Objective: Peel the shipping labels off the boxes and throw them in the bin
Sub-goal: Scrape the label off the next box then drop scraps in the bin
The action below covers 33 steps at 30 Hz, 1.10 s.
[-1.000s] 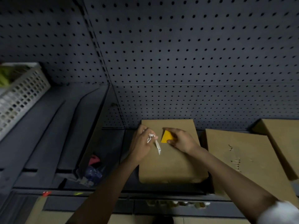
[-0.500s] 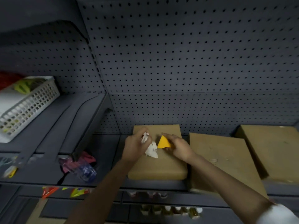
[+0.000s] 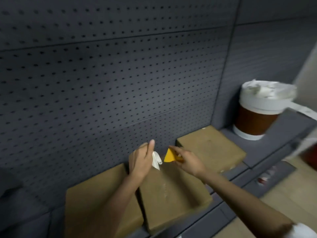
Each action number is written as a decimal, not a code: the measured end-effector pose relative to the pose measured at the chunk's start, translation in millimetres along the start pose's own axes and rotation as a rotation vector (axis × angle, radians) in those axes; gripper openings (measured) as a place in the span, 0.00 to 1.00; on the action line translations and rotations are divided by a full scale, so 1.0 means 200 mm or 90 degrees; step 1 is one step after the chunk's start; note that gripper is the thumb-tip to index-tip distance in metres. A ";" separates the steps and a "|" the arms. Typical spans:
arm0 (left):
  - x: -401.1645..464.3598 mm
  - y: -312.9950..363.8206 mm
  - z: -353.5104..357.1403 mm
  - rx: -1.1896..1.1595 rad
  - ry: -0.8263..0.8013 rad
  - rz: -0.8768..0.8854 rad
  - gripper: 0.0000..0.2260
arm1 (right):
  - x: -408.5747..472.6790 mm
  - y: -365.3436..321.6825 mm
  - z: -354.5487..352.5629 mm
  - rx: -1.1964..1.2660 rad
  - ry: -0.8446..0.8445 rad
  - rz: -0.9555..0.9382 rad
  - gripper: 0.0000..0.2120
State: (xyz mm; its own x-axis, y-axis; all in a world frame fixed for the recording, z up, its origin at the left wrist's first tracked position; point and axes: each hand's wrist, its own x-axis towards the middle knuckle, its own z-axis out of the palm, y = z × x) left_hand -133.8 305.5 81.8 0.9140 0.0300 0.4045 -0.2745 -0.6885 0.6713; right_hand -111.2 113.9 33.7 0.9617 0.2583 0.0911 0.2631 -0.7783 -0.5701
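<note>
Dark grey pegboard (image 3: 106, 79) backs a shelf with 3 flat brown cardboard boxes (image 3: 173, 193). Above the middle box, the left hand (image 3: 141, 160) pinches a crumpled white peeled label (image 3: 156, 160), likely bound for the white-lined brown bin (image 3: 257, 115) further right. The right hand (image 3: 187, 161) grips an orange plastic scraper (image 3: 169, 156).

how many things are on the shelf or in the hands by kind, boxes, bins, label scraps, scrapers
cardboard boxes: 3
bin with white liner: 1
crumpled white label, in the left hand: 1
yellow scraper, in the right hand: 1
total: 6
</note>
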 end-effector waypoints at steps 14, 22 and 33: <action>0.55 0.94 1.06 -0.051 -0.101 0.432 0.07 | -0.35 0.90 -1.03 -0.066 0.276 0.186 0.30; 0.77 1.58 1.55 -0.029 0.012 0.375 0.14 | -0.42 1.41 -1.50 -0.141 0.249 0.154 0.31; 1.01 1.72 1.92 0.163 -0.086 0.267 0.10 | -0.29 1.79 -1.73 -0.141 0.170 0.116 0.30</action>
State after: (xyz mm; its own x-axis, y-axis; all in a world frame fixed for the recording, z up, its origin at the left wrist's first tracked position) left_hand 71.3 -203.7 156.1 0.7759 -0.3696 0.5112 -0.5598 -0.7769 0.2881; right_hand -46.2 -377.0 107.0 0.9727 -0.0305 0.2300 0.0680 -0.9102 -0.4085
